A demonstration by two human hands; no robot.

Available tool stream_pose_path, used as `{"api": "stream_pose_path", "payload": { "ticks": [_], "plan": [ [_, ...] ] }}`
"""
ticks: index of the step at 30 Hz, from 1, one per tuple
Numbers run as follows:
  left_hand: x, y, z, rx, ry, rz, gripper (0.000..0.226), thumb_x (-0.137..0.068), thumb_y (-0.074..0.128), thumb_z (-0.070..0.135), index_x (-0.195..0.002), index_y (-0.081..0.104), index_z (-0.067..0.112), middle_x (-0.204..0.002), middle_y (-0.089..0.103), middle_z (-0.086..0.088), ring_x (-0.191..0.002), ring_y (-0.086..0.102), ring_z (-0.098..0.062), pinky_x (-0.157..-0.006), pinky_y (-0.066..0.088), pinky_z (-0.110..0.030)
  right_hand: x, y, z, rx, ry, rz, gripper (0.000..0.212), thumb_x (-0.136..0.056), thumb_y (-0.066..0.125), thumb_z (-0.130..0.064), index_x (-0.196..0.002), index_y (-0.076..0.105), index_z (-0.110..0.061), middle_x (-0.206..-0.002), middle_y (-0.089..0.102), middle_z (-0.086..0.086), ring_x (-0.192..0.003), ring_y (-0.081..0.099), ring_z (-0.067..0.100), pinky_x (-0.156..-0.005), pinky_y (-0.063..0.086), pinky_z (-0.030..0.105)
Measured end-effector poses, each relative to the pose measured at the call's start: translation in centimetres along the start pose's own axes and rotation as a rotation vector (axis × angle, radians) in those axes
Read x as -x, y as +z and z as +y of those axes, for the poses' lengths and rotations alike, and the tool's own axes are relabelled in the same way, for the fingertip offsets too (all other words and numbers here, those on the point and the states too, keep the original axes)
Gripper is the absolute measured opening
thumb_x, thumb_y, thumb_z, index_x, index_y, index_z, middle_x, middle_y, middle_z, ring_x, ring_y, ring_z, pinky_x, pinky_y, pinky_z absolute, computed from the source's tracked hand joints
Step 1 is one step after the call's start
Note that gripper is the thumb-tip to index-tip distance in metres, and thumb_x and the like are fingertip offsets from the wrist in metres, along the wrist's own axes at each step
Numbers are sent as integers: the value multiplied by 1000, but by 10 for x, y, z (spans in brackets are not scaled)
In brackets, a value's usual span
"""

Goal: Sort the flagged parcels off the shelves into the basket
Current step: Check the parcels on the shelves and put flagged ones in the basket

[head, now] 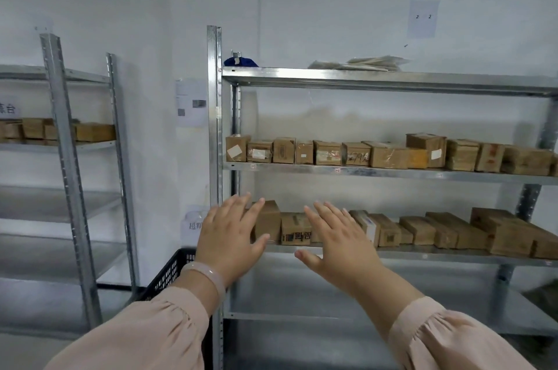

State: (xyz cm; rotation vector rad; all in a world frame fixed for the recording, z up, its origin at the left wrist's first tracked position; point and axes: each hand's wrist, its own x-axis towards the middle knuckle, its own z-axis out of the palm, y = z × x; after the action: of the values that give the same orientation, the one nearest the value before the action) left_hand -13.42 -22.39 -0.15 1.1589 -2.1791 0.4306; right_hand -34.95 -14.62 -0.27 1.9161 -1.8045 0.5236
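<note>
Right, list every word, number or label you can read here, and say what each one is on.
"2 2": paper sheet on the wall above the right rack.
"超期": white sign beside the left hand, partly hidden.
"台": sign on the left rack, first character cut off.
Handwritten scrawl, perhaps digits: box on the middle shelf; not legible.
Bold black print: box on the lower shelf; unreadable.
Wall notice and parcel stickers: too blurred.

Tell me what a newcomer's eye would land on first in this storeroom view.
First, the two open hands stretched forward at the centre: the left hand with a pale bangle on its wrist, and the right hand, both empty before the lower row of cardboard parcels. Next, the second parcel row on the metal shelf above, and the black basket at lower left.
</note>
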Motion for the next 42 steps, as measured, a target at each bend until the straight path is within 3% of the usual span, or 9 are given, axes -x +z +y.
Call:
{"api": "stream_pose_path", "payload": {
  "ticks": [9, 18, 29, 35, 38, 42],
  "plan": [
    [-99, 100, -70, 47, 4, 21, 66, -90, 44, 57, -149, 29, 33, -156, 30, 2, -144, 23, -21, -118, 17, -42, -133, 90, 10, 39, -41, 5, 83, -85, 40, -66, -152, 11, -28, -161, 13, -1, -148, 4, 15, -120, 2, 37],
    [-218, 164, -160, 57, -11, 57, 66, -91, 43, 58, -150, 24, 36, -158, 25, 5, -146, 20, -18, -119, 16, -40, -263, 171, 20, 20, -7, 53, 78, -89, 40, -63, -152, 8, -28, -161, 9, -2, -148, 0, 15, -119, -5, 34],
    [-324, 249, -196, 82, -46, 73, 64, -91, 45, 55, -149, 27, 35, -157, 26, 5, -145, 20, -19, -117, 21, -41, -381, 243, 68, -26, -46, 70, 78, -89, 41, -62, -152, 10, -30, -161, 10, -5, -147, 1, 14, -120, -1, 36],
    [-394, 282, -206, 60, -104, 127, 63, -88, 48, 53, -146, 34, 32, -154, 35, -1, -141, 31, -25, -114, 28, -47, -445, 271, 104, -41, -108, 121, 76, -88, 27, -66, -153, 12, -29, -160, 13, -5, -147, 2, 12, -120, 0, 36],
    [-423, 296, -212, 18, -124, 144, 62, -85, 50, 50, -143, 36, 31, -149, 41, -2, -136, 37, -26, -112, 33, -47, -474, 279, 118, -60, -147, 127, 78, -84, 22, -65, -152, 15, -28, -159, 19, -3, -147, 7, 14, -120, 0, 35],
    [-447, 315, -229, -27, -192, 150, 59, -88, 54, 43, -142, 41, 25, -148, 42, -4, -137, 35, -25, -115, 29, -43, -501, 291, 130, -69, -177, 183, 76, -83, 28, -63, -148, 29, -24, -154, 33, 2, -144, 23, 19, -119, 9, 37]
  ]
}}
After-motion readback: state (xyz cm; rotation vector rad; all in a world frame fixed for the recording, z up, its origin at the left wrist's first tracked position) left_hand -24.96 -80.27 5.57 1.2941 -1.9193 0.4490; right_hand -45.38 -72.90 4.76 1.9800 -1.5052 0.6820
